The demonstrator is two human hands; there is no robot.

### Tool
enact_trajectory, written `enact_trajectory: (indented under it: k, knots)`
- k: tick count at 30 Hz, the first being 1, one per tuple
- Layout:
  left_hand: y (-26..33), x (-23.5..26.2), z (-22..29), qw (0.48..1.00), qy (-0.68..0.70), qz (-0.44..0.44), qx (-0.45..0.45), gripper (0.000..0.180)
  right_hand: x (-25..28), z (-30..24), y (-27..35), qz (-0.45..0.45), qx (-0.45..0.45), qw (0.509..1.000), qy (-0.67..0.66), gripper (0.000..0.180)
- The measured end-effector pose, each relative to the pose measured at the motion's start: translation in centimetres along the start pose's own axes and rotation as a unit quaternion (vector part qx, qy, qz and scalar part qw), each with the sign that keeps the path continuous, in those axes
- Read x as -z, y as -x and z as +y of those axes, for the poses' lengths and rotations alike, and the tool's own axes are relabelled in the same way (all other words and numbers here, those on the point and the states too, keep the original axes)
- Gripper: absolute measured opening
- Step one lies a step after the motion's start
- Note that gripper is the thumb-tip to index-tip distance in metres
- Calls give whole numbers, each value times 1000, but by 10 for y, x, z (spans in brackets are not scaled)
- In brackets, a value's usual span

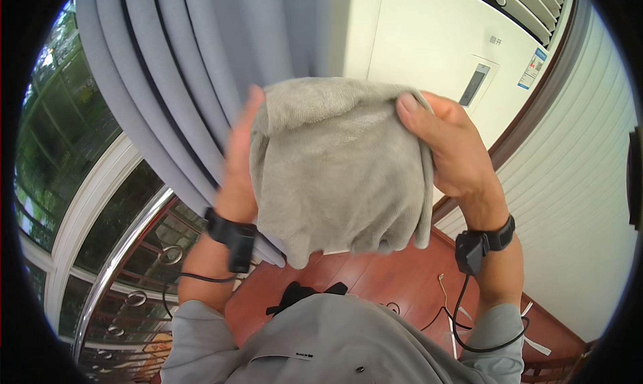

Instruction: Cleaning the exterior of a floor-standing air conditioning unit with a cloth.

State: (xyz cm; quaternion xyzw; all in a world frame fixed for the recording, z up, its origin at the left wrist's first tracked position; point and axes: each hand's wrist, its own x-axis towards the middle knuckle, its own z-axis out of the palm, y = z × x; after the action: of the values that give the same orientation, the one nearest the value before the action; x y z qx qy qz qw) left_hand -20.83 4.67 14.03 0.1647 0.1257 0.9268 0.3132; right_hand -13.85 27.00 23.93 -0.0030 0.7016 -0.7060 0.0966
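A grey cleaning cloth [341,176] hangs between my two hands, its upper part folded over and its lower edge wavy and loose. My right hand [449,136] grips the top right corner, with the thumb pressed on the front of the cloth and the fingers behind it. At the left side of the cloth is my left hand [242,153], blurred by motion; its fingers are mostly hidden behind the fabric, and the hand is closed on that edge. Both wrists carry black straps with small devices and cables.
Behind the cloth stands a tall white air-conditioner cabinet [415,36] with a louvred vent on top. Grey-blue curtains [181,83] hang beside it. To the left are a window [60,116] and a metal railing [114,257]. Cables [445,314] lie on the reddish wooden floor [395,277].
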Motion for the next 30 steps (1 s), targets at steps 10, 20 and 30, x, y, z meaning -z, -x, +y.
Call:
enact_trajectory:
  k: [10,20,30]
  knots:
    - [48,21,-76,993,-91,33,-60,41,5,59,-2,49,55,916,394,25]
    - [52,76,-69,975,-178,69,-116,42,6,28,36,158,376,796,448,25]
    - [25,40,-169,939,-303,0,-161,48,25,7,-3,258,522,552,597,34]
